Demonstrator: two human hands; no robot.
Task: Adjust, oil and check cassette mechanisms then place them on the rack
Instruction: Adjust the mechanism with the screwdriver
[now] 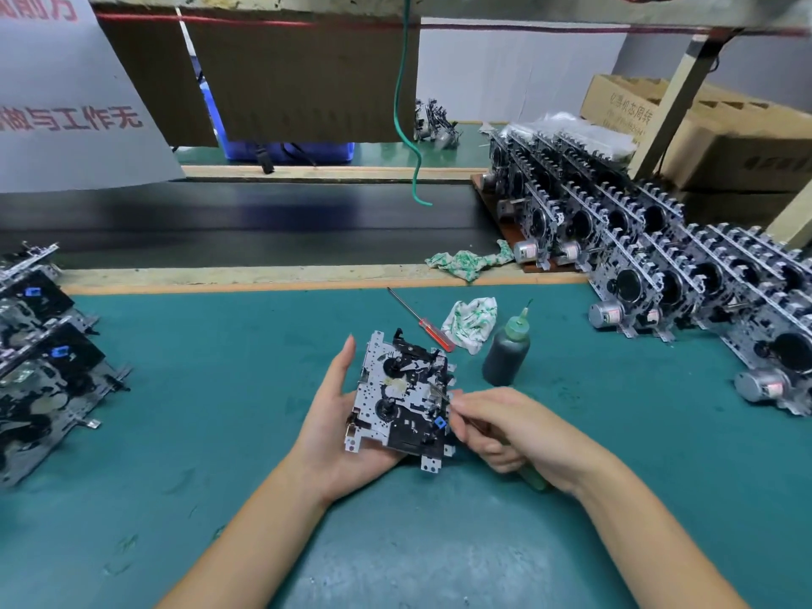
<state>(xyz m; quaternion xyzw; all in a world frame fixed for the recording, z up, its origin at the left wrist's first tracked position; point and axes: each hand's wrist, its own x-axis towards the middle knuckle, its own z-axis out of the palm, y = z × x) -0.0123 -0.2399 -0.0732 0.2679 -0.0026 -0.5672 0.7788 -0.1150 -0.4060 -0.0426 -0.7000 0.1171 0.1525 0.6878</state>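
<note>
Bare perforated metal cassette mechanism (pixel 402 395) (black plastic parts) over a matt green mat (pixel 219 410); crumpled cloth (pixel 470 325).

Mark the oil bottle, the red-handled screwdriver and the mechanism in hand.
oil bottle (pixel 506 358): head view, on its dark body.
red-handled screwdriver (pixel 435 334): head view, on the red handle.
cassette mechanism (pixel 402 395): head view, centre of its plate.
</note>
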